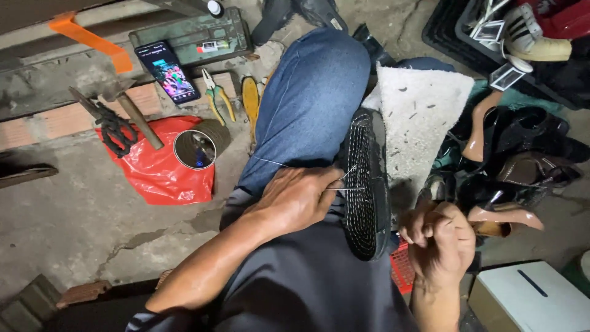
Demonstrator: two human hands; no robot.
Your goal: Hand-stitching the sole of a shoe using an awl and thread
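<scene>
Shoe [364, 184] lies sole-up on the person's lap, beside a white cloth [424, 117]. The left hand [301, 197] pinches a thin thread [270, 162] at the sole edge. The right hand [439, 240] is a closed fist, gripping something I cannot tell. A tin [195, 149] stands on the floor on a red bag [160, 175].

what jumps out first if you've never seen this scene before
At the centre, a black shoe lies sole up on the person's knee, with the left hand pinching a thread at its edge and the right hand closed in a fist beside it. To the left, on the concrete floor, a red plastic bag carries a round tin, with scissors and a lit phone nearby.
</scene>
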